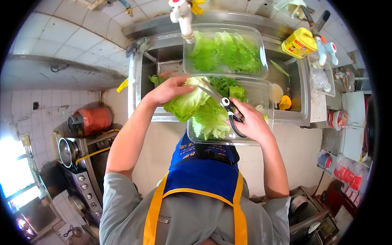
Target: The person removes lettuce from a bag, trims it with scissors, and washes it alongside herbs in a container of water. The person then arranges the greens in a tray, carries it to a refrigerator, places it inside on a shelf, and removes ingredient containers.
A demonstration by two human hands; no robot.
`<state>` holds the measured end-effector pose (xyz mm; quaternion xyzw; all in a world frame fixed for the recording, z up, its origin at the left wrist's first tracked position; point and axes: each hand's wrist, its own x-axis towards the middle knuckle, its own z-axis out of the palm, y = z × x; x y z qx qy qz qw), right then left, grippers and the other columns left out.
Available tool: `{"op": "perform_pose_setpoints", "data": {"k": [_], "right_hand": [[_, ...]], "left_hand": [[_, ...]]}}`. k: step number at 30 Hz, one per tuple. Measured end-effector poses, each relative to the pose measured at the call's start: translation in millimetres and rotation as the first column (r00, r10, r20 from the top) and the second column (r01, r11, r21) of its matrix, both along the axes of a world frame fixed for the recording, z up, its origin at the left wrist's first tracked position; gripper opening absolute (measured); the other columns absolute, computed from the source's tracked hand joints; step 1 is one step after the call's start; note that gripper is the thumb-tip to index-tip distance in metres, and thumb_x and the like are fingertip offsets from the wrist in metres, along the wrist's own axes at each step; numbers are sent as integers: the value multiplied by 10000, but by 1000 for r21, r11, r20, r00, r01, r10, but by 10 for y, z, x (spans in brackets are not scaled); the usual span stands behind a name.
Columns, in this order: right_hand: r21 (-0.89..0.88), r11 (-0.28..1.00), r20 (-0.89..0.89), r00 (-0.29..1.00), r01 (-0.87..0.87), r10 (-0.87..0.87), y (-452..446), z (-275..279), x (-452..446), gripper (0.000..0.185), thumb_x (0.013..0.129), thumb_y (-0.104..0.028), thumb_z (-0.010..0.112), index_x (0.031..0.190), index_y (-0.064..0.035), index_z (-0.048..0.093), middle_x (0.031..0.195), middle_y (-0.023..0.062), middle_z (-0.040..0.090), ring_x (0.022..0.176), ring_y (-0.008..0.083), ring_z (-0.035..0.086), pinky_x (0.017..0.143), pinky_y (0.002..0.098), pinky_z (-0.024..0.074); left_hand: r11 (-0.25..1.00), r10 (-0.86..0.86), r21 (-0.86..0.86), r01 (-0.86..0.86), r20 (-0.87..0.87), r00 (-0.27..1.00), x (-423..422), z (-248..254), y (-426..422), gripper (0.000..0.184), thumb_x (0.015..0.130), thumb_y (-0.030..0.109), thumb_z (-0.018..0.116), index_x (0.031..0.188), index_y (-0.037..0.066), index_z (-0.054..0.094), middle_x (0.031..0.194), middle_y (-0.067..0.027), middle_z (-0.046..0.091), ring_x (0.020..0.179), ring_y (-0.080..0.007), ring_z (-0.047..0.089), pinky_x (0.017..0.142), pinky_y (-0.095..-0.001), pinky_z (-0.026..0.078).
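Observation:
My left hand [169,90] grips a pale green lettuce leaf [190,98] over the near side of the sink. In my right hand [249,118] are black-handled scissors [229,109], whose blades point up and left at the leaf's right edge. Below them, a clear tray [257,141] holds more lettuce [210,122] and lies across the sink's near edge. Darker leafy greens [222,84] show behind the blades. Farther back, a second clear tray [226,29] holds flat lettuce leaves [237,53].
A metal sink [300,90] spans the front, with a white-handled tap [182,18] over its back edge. At the right are a yellow jug [299,43], another tap [324,51] and a yellow scoop [285,102]. A stove [83,188] stands at the far left.

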<state>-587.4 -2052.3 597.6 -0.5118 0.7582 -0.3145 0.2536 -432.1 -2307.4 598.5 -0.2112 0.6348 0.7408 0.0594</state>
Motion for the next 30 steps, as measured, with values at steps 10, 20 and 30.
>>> {"op": "perform_pose_setpoints", "data": {"k": [10,20,30], "right_hand": [[92,995,-184,982,-33,50,-724,30,417,636,767,-376,693,1260,-34,482,1001,178,605,865,305,594,762,376,476],[153,985,-40,995,-81,88,-1181,151,815,620,780,-373,672,1282,-67,474,961,175,602,847,314,593,752,397,476],[209,973,-121,984,-103,130,-1464,70,1035,586,796,-354,655,1262,-41,485,906,198,614,827,328,603,736,406,477]], "left_hand": [[999,-36,2,36,74,997,508,-187,-710,323,874,187,613,1137,3,581,966,-25,626,840,-85,580,748,-243,478],[997,-46,58,43,61,997,874,-254,-1077,299,872,199,617,1088,-8,608,927,-26,641,811,-85,590,723,-243,486],[994,-5,107,-3,77,997,1089,-287,-1312,284,868,206,621,1055,-8,621,886,-30,648,761,-84,599,684,-238,489]]}}
